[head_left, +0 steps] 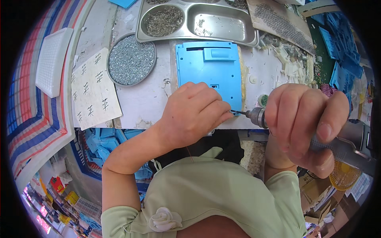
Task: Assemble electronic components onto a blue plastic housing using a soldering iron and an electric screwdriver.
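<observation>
A light blue plastic panel (222,75) with a slot, a raised tab and several small holes lies on the table in front of me. My left hand (196,111) is closed over its near edge, fingertips pinched together by the near right corner. What they pinch, if anything, is hidden. Wrapped around an electric screwdriver (257,117) is my right hand (303,119). The driver lies almost level, its thin bit pointing left to that same corner, close to my left fingertips. I cannot tell whether a screw sits at the tip.
Left of the panel stands a round dish of small silver screws (131,59). Behind it is a metal compartment tray (222,23) holding springs. White plastic pieces (287,59) lie at the right, below a board of small metal parts (279,20). Blue panels (345,55) pile up far right.
</observation>
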Tool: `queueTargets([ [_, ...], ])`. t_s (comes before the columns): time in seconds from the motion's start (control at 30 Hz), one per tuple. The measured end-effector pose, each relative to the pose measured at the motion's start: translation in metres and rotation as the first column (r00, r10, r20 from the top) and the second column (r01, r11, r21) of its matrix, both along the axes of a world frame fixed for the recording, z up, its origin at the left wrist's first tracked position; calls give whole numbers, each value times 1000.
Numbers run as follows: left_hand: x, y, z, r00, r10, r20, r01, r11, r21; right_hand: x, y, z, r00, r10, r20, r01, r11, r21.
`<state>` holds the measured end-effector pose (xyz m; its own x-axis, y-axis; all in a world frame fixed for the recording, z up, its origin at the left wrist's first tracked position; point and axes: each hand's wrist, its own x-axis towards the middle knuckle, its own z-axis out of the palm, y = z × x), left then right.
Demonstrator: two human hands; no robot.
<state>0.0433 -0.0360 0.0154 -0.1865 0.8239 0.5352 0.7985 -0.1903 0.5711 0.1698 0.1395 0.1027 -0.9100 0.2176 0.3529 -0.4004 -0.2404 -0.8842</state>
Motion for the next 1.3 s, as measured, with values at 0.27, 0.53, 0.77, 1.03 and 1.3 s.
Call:
queueTargets([
  [0.27,-1,3,1,999,-31,-27,31,999,-14,-1,-3,-4,1000,-11,-8,11,999,31],
  [0.53,-1,6,-1,985,-152,77,156,987,-42,3,-3,-3,997,16,77,-20,999,49],
  [0.77,-30,-1,-1,990,134,48,-123,974,-192,32,-2,-30,996,-94,5,94,993,65],
  [1.03,-20,-6,-18,999,24,-38,-29,988,-150,25,-12,-51,998,-64,-29,69,974,216],
  [1.3,-17,-10,-22,1000,30,2,-29,985,-169,5,3,-37,991,22,-128,6,977,215],
])
